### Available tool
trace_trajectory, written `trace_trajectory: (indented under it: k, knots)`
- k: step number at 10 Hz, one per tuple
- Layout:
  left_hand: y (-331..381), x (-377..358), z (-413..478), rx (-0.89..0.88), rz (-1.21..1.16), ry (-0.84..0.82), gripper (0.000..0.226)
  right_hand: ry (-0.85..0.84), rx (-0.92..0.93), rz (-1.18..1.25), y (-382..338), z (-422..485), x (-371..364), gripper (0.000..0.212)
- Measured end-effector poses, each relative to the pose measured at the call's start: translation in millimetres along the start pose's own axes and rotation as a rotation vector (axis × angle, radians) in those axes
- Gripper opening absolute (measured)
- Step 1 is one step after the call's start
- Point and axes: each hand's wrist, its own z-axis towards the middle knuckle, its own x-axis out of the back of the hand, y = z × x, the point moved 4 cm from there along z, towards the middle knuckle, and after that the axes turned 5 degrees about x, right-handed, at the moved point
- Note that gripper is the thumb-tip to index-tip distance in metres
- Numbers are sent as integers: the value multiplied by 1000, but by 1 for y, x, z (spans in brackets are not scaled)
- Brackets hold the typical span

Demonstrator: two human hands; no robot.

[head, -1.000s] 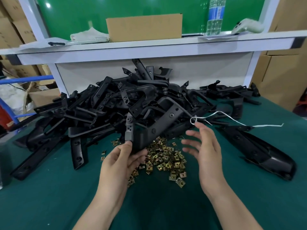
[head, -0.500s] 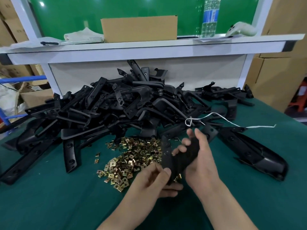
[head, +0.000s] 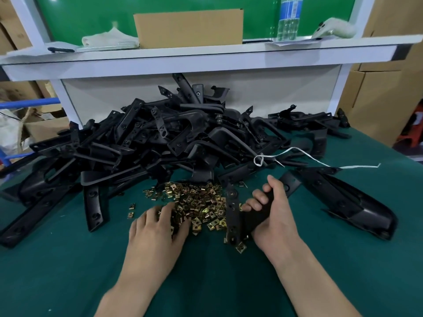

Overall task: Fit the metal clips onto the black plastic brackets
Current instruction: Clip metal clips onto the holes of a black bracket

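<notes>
The right hand [head: 274, 216] grips a black bracket [head: 233, 216] at near centre. The left hand [head: 155, 229], having let go of it, now digs into the metal clips [head: 201, 202] just left; whether it has pinched one cannot be told. Fitting looks imminent. Beyond, heaped brackets [head: 160, 143] crowd the green tabletop [head: 68, 271] under a white shelf [head: 206, 56].

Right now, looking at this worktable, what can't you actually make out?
- Head view: fingertips of the left hand are buried in the heap of small brass-coloured metal clips, so whether they pinch one is hidden.
- Head view: the grip of the right hand covers the middle of the long black plastic bracket.
- Head view: the clear plastic water bottle on the white shelf is cut off by the top edge.
</notes>
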Motion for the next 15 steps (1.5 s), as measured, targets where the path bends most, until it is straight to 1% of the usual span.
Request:
trace_trajectory:
  k: [2, 3, 4, 6, 7, 8, 9, 10, 11, 12, 15]
  knots:
    - [7, 11, -1, -54, -83, 93, 19, -27, 0, 6, 0, 2, 1, 36]
    - [7, 12, 0, -68, -118, 146, 12, -45, 4, 6, 1, 3, 1, 35]
    - [5, 13, 1, -78, -171, 216, 8, -54, -3, 11, 1, 3, 1, 35]
    - [3, 15, 2, -153, -181, 355, 17, -40, -4, 18, 1, 4, 2, 35]
    - [4, 16, 2, -163, -208, 361, 23, -33, -4, 23, 1, 4, 2, 35]
    - [8, 20, 1, -162, -291, 342, 28, -35, -9, 26, 1, 4, 2, 34]
    - [13, 22, -1, -52, -723, 191, 17, -28, -10, 20, 1, 5, 3, 34]
    - [25, 14, -5, 36, -1061, -73, 20, -29, -6, 26, 2, 6, 4, 35]
    - [36, 8, -10, 25, -1109, -175, 23, -35, -2, 39, 3, 8, 5, 34]
    - [42, 5, -12, 5, -1136, -218, 23, -29, -1, 52, 3, 9, 4, 34]
    - [43, 8, -11, -4, -1183, -223, 21, -25, -6, 54, 3, 8, 4, 35]
